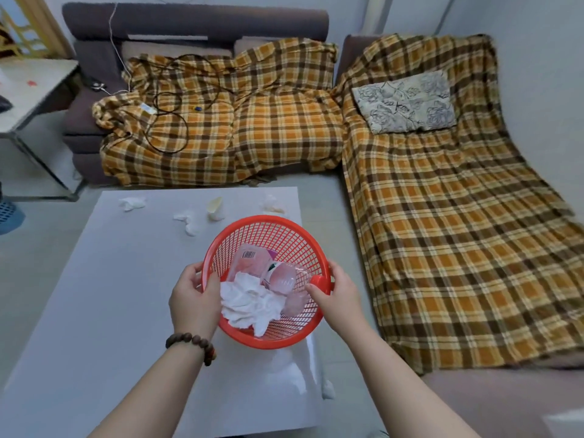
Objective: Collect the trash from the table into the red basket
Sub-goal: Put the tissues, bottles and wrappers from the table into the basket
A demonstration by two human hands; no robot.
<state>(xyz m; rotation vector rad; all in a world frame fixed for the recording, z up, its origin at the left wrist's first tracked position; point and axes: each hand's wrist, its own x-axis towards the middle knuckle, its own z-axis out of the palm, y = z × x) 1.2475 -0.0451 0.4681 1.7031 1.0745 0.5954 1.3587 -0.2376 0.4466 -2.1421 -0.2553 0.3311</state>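
Note:
The red basket [284, 235] is held above the right side of the white table [126, 295]. My left hand [192, 298] grips its left rim and my right hand [335, 292] grips its right rim by the red knob. Inside lie crumpled white tissue [249, 305], a pink packet [249, 260] and a clear plastic bottle [284, 279]. On the far part of the table lie loose tissues [132, 203], another tissue wad [189, 221], a tipped paper cup [215, 208] and a crumpled scrap [272, 203]. A tissue piece [328, 390] hangs off the table's right edge.
A sofa under a plaid blanket [252, 121] with black cables [170, 99] runs behind the table; a plaid-covered chaise [442, 216] with a floral pillow [404, 101] lies to the right. A small side table [28, 90] and a blue basket [8, 216] stand at the left.

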